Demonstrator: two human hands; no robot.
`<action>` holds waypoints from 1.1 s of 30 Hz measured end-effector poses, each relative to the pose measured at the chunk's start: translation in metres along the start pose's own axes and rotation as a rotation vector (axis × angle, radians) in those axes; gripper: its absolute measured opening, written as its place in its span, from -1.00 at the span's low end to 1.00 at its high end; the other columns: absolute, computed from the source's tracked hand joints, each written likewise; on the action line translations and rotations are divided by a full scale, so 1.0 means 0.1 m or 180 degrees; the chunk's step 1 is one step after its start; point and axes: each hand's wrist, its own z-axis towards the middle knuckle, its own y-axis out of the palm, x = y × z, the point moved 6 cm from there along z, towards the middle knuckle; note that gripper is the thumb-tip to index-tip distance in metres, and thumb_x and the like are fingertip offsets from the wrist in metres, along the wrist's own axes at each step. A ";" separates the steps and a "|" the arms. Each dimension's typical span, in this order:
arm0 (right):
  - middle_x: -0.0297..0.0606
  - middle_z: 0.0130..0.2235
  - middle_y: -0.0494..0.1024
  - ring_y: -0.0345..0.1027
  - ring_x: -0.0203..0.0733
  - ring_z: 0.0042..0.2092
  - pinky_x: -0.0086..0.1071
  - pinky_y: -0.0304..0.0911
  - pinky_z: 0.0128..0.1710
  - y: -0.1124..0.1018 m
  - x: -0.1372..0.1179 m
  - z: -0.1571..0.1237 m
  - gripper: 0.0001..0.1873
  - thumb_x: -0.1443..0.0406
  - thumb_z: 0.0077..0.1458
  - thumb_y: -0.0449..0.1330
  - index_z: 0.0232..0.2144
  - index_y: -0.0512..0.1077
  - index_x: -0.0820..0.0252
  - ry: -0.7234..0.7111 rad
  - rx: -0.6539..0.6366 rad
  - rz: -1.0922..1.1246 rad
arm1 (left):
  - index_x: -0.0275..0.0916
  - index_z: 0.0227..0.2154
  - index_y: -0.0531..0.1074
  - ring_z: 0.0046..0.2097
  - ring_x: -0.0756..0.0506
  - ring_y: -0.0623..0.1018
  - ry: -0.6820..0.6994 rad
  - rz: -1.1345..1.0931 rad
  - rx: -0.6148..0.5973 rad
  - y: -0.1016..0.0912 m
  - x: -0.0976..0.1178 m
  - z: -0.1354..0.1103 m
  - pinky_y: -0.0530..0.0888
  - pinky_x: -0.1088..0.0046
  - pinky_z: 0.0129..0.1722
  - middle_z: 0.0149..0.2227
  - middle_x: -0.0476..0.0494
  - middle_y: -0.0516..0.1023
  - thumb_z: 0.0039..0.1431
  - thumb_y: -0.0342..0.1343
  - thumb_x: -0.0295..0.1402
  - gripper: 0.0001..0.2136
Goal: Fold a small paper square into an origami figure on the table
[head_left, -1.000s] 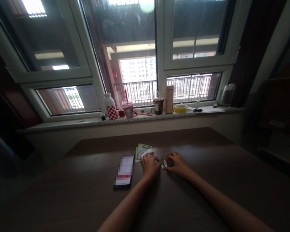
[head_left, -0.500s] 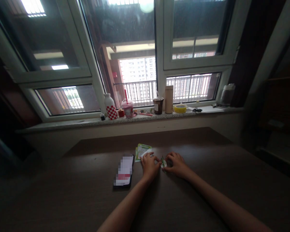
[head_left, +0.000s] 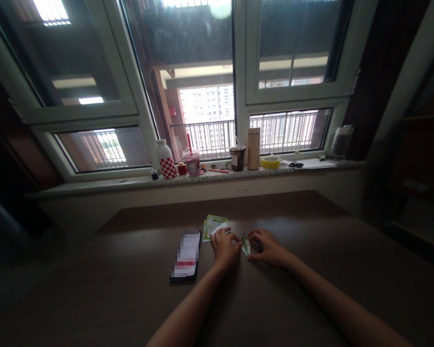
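On the dark wooden table (head_left: 311, 270), my left hand (head_left: 225, 248) and my right hand (head_left: 268, 247) meet over a small folded piece of green and white paper (head_left: 245, 245). Both hands pinch it with curled fingers, left from the left side, right from the right. Just behind my left hand lies a small stack of green and white paper sheets (head_left: 213, 224), partly hidden by my fingers. A phone (head_left: 186, 255) lies flat on the table to the left of my left hand.
A stone windowsill (head_left: 130, 182) runs behind the table. On it stand a red-checked white bottle (head_left: 165, 159), a pink cup (head_left: 191, 162), a brown drink cup (head_left: 237, 157), a tall beige flask (head_left: 253, 148), a yellow tape roll (head_left: 270, 162), scissors (head_left: 295, 165) and a jar (head_left: 341, 142).
The hands stay in place; my fingers shift slightly on the folded paper, which now stands a little more upright between them.
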 end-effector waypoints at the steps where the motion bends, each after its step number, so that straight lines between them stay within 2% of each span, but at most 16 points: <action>1: -0.25 0.06 0.37 0.16 -0.04 0.11 -0.19 0.05 0.14 0.00 0.00 0.00 -0.51 0.12 -0.22 0.39 -0.17 0.44 0.04 -0.0008 -0.0018 0.0025 | -0.07 -0.42 0.57 0.25 -0.24 0.17 0.0004 -0.0014 0.0004 0.00 0.00 0.00 -0.17 -0.02 0.29 0.12 -0.03 0.38 0.02 0.24 -0.28 -0.95; 7: -0.24 0.06 0.40 0.18 -0.01 0.12 -0.16 0.06 0.15 0.00 0.07 0.01 -0.49 0.10 -0.27 0.43 -0.20 0.48 0.05 0.0012 -0.0014 0.0166 | -0.07 -0.43 0.58 0.24 -0.24 0.19 -0.0005 -0.0103 0.0022 -0.01 -0.01 -0.01 -0.16 -0.01 0.29 0.12 -0.02 0.39 0.01 0.25 -0.29 -0.95; 11: -0.20 -0.06 0.49 0.28 -0.06 0.05 -0.20 0.10 0.12 0.01 0.13 0.05 -0.75 0.11 -0.03 0.30 -0.30 0.54 0.10 0.0013 0.0262 0.0445 | -0.06 -0.46 0.59 0.22 -0.25 0.22 0.0026 -0.0198 0.0077 -0.02 -0.01 0.00 -0.15 -0.04 0.28 0.10 -0.01 0.42 0.00 0.26 -0.29 -0.97; 14: -0.18 -0.18 0.52 0.35 -0.09 -0.06 -0.22 0.17 0.04 -0.02 0.15 0.08 -0.78 0.13 0.07 0.22 -0.38 0.56 0.14 0.0017 0.0529 0.0635 | -0.04 -0.47 0.60 0.22 -0.26 0.21 0.0059 -0.0229 0.0062 -0.01 -0.01 0.01 -0.14 -0.06 0.28 0.09 0.01 0.42 -0.02 0.28 -0.28 -0.97; 20: -0.21 -0.18 0.52 0.33 -0.06 -0.04 -0.21 0.17 0.03 -0.06 0.05 0.11 -0.80 0.22 0.01 0.26 -0.26 0.56 0.07 -0.0178 0.0822 0.0847 | 0.00 -0.49 0.60 0.24 -0.28 0.18 0.0161 -0.0262 -0.0008 0.02 -0.01 0.02 -0.18 -0.13 0.27 0.10 0.04 0.43 -0.05 0.31 -0.27 -0.98; 26: -0.25 -0.24 0.53 0.34 -0.10 -0.08 -0.23 0.14 0.02 -0.02 0.02 0.13 -0.91 0.30 0.00 0.21 -0.41 0.53 0.11 -0.0274 0.0912 0.0952 | 0.01 -0.48 0.61 0.25 -0.29 0.16 0.0220 -0.0243 -0.0090 0.04 0.01 0.01 -0.21 -0.14 0.27 0.12 0.05 0.41 -0.06 0.32 -0.25 -0.97; 33: -0.24 -0.27 0.53 0.33 -0.08 -0.09 -0.22 0.13 0.00 -0.01 0.05 0.13 -0.85 0.21 0.04 0.18 -0.43 0.50 0.13 -0.0145 0.0927 0.0952 | 0.01 -0.47 0.61 0.25 -0.30 0.16 0.0228 -0.0220 -0.0152 0.03 0.03 0.01 -0.21 -0.16 0.26 0.12 0.04 0.41 -0.05 0.31 -0.26 -0.97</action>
